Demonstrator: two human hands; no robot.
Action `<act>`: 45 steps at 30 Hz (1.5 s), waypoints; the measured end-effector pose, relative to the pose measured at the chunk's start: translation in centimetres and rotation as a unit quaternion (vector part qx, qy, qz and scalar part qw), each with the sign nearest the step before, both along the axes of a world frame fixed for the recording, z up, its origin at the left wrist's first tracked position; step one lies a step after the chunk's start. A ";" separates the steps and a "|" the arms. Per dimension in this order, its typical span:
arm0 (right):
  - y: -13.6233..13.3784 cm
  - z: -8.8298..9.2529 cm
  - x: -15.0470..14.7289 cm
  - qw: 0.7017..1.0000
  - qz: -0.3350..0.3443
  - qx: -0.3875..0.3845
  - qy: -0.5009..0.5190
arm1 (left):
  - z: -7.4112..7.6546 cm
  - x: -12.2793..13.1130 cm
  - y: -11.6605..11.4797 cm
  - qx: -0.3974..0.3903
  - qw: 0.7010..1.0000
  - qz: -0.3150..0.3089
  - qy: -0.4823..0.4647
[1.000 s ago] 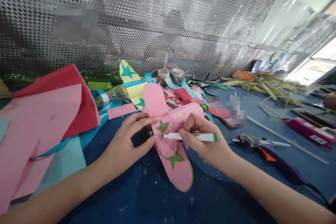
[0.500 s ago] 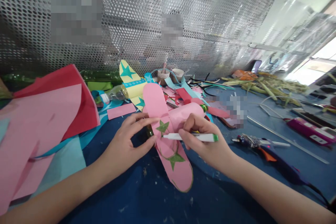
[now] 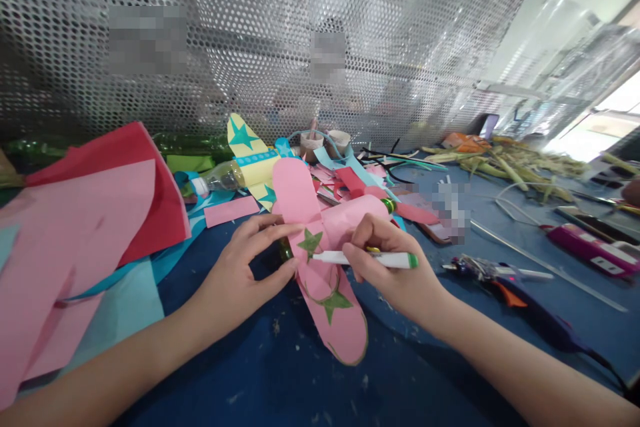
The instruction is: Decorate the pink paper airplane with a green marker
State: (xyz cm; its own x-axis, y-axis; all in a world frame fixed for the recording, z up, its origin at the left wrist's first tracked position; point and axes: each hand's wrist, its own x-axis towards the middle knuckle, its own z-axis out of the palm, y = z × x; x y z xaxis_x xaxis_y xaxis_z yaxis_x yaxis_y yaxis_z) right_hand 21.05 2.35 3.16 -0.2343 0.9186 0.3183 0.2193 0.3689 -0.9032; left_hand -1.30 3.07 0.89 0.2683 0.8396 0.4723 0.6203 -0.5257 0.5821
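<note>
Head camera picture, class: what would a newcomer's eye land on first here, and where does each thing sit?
First, the pink paper plane with green stars at the centre of the blue table: the left hand steadies it while the right hand holds a green marker with its tip at the upper star. Next, the big pink and red paper sheets at left, and the yellow plane with teal stars just behind.
</note>
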 end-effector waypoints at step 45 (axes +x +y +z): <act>0.2 0.1 -0.1 1.000 0.006 0.008 0.005 | -0.2 -0.1 0.0 -0.014 1.000 -0.002 -0.014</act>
